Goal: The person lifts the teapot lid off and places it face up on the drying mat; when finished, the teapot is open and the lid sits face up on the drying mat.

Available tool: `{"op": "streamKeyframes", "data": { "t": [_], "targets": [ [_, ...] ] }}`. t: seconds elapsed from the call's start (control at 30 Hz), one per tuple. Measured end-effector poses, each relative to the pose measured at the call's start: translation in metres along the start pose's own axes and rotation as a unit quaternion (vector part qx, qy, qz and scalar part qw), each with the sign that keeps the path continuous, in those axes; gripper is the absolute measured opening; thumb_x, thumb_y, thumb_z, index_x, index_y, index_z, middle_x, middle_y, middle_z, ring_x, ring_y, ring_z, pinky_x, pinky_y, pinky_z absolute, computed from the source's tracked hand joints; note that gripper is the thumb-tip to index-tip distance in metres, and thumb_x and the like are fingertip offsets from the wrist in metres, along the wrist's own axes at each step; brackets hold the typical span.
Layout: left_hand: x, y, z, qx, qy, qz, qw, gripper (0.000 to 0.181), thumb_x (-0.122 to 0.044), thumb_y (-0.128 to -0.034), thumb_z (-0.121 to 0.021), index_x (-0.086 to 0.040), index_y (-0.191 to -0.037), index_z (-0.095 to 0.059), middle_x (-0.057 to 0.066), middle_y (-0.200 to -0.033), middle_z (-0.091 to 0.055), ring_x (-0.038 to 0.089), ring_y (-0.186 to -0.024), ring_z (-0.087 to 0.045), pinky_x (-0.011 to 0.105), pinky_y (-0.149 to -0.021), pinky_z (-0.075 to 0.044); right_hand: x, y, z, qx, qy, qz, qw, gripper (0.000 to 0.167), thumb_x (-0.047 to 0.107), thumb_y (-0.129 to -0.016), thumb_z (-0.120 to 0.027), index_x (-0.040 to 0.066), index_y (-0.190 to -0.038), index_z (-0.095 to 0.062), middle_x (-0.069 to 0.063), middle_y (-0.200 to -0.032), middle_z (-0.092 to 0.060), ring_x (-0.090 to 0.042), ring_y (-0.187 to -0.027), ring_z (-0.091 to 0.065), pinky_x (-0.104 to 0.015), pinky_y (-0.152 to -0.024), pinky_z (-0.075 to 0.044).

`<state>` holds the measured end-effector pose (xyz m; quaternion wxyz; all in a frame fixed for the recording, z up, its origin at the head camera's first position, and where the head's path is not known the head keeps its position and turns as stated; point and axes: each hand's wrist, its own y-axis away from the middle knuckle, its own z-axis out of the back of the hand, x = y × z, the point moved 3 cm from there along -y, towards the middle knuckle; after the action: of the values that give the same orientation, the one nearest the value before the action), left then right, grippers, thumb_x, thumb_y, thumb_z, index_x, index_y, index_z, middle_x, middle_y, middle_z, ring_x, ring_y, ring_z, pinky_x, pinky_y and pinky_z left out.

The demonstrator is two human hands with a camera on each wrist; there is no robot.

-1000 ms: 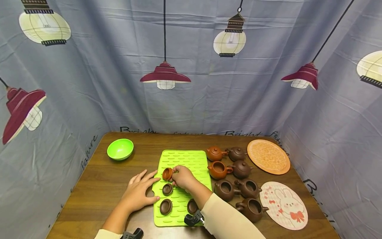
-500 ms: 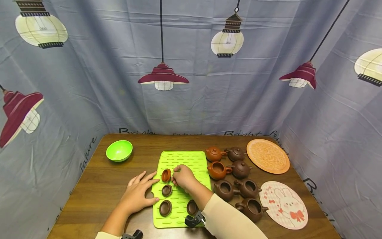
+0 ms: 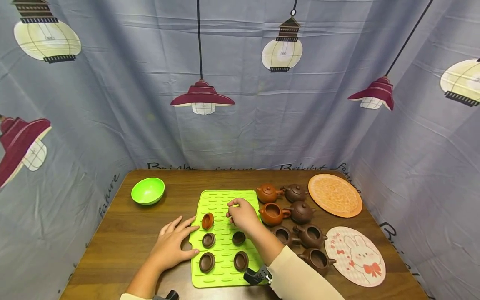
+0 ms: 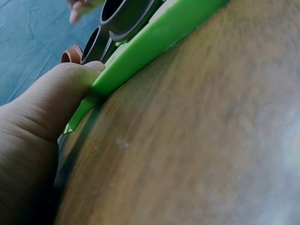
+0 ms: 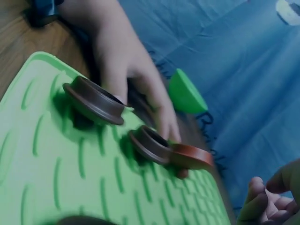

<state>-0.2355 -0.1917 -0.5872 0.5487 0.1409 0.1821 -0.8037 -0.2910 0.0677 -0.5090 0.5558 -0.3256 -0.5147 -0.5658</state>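
Lids [image 3: 206, 263], five, already lie on the mat [image 3: 223, 273]; three far-right pots [image 3: 301, 212] are still covered. Right hand [image 3: 244, 215]: fingers loosely curled, empty; left hand [image 3: 169, 246]: fingers spread, at mat's left edge.

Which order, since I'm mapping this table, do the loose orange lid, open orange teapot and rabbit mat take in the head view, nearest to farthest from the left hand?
1. Loose orange lid: on the green mat, right of the left hand.
2. Open orange teapot: right of the green mat.
3. Rabbit mat: farther right.
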Motion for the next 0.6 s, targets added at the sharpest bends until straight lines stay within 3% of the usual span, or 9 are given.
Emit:
{"op": "streamKeyframes", "data": {
  "t": [0.23, 0.43, 0.6],
  "targets": [
    [0.0, 0.0, 0.0, 0.003, 0.002, -0.001, 1.0, 0.075, -0.063, -0.0821, -0.079, -0.036, -0.15, -0.058, -0.015, -0.169, -0.034, 0.036, -0.158, -0.027, 0.068, -0.121, -0.015, 0.005, 0.011, 0.045, 0.012, 0.037, 0.034, 0.9987, 0.02, 0.015, -0.107, -0.053, 0.008, -0.12, -0.065, -0.024, -0.104, -0.07, -0.034, -0.075, -0.062, -0.042, -0.067, -0.055],
    [0.0, 0.001, 0.002, 0.001, 0.004, 0.0, 1.0, 0.075, -0.063, -0.082, -0.079, -0.037, -0.149, -0.059, -0.015, -0.169, -0.035, 0.036, -0.158, -0.027, 0.068, -0.121, -0.015, 0.008, 0.016, 0.083, 0.004, 0.088, 0.042, 0.9952, 0.018, 0.021, -0.108, -0.055, 0.011, -0.119, -0.066, -0.012, -0.101, -0.068, -0.028, -0.073, -0.058, -0.035, -0.059, -0.047],
    [-0.001, 0.001, 0.002, 0.001, 0.005, -0.003, 1.0, 0.074, -0.062, -0.0822, -0.079, -0.036, -0.149, -0.059, -0.013, -0.169, -0.036, 0.037, -0.158, -0.027, 0.068, -0.121, -0.015, 0.008, 0.02, 0.112, -0.023, 0.134, 0.047, 0.9896, 0.018, 0.021, -0.107, -0.057, 0.01, -0.118, -0.066, -0.013, -0.102, -0.067, -0.025, -0.073, -0.059, -0.033, -0.06, -0.048]
  ]
}}
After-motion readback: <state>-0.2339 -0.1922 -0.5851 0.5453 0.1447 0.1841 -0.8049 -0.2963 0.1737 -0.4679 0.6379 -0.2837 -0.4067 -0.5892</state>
